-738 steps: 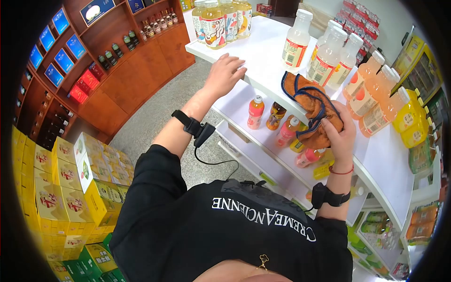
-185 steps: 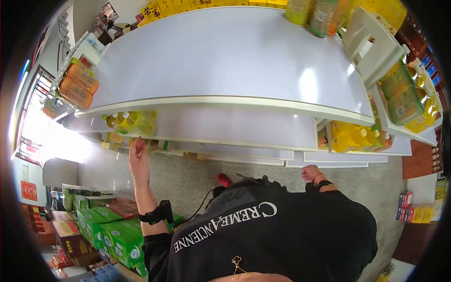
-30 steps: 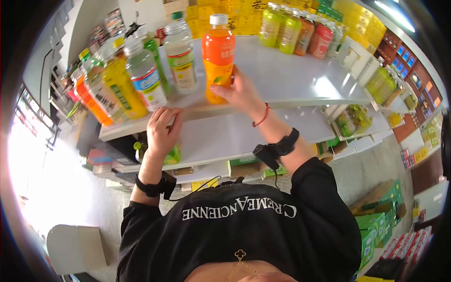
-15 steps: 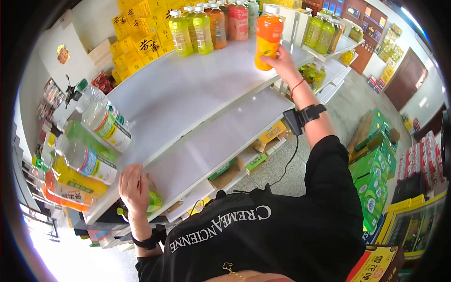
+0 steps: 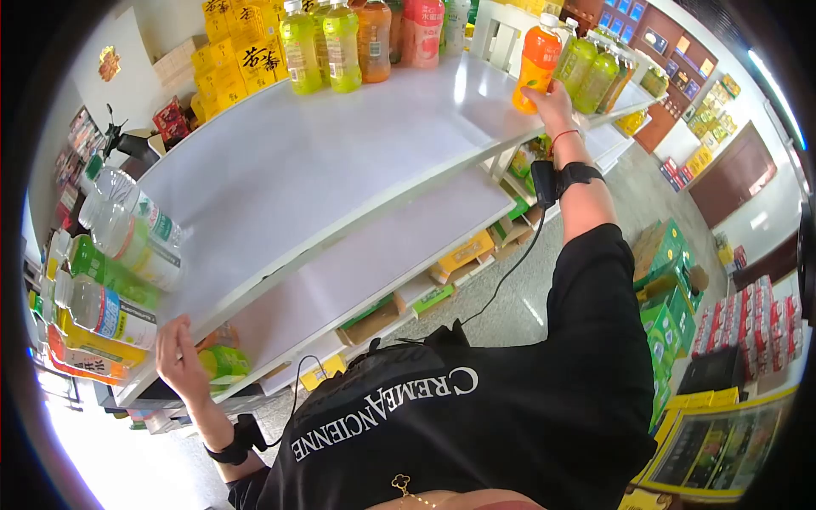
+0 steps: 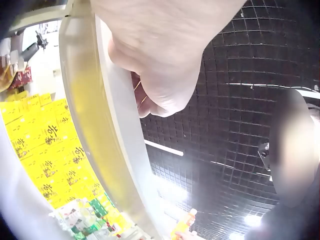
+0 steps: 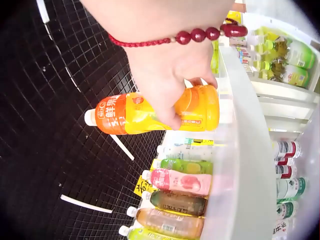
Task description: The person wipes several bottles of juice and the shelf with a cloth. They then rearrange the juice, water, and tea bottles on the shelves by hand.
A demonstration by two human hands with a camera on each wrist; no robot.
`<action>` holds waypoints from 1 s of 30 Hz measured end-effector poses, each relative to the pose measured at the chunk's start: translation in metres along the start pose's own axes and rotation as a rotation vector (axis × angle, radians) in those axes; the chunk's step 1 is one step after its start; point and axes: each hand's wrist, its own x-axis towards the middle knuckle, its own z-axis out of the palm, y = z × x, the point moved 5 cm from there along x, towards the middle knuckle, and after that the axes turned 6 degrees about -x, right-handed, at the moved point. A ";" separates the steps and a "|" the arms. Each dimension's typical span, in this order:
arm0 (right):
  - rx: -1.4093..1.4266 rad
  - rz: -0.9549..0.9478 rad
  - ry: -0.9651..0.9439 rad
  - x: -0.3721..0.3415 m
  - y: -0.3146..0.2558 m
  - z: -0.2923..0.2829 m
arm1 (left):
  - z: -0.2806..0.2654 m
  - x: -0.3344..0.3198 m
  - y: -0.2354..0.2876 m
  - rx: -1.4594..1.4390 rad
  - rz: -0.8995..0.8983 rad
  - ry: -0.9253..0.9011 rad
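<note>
in the head view, the pink bottle (image 5: 422,36) at twelve o'clock is cut off by the top edge. at eight o'clock, the left hand (image 5: 181,365) partly hides a green bottle (image 5: 226,364), its label too small to read. left wrist view: the hand runs off at twelve, most fingers hidden; past three, a blurred shape (image 6: 296,150). right wrist view: the orange bottle (image 7: 155,114) partly hides the right hand's (image 7: 170,80) fingers.

A grey speckled floor (image 5: 510,310) goes past a long white shelf (image 5: 323,153). A flat brown door (image 5: 739,166) is in a white wall (image 5: 759,223). Long white lights (image 7: 86,204) shine on the black grid ceiling (image 7: 40,125)
</note>
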 end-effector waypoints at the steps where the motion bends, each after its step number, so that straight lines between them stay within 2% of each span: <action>1: 0.017 -0.013 0.012 0.016 0.020 0.003 | 0.002 0.000 -0.005 -0.024 -0.084 0.046; 3: 0.036 -0.029 0.014 0.046 0.049 0.005 | 0.008 -0.001 -0.010 0.001 -0.100 0.084; 8: -0.015 -0.087 0.021 0.090 0.079 0.012 | 0.013 -0.003 -0.023 0.157 -0.176 0.232; 11: 0.065 -0.065 -0.054 0.108 0.095 0.023 | 0.012 -0.004 -0.025 0.207 -0.199 0.284; 15: 0.021 -0.063 -0.085 0.114 0.106 0.025 | 0.014 -0.003 -0.029 0.210 -0.217 0.378; 20: 0.166 -0.157 -0.106 0.127 0.134 0.042 | 0.013 -0.007 -0.055 0.206 -0.239 0.458; 23: 0.069 -0.093 -0.103 0.108 0.109 0.029 | 0.011 -0.009 -0.062 0.228 -0.289 0.457; 30: -0.063 -0.080 -0.107 0.102 0.107 0.028 | 0.011 -0.009 -0.061 0.219 -0.239 0.499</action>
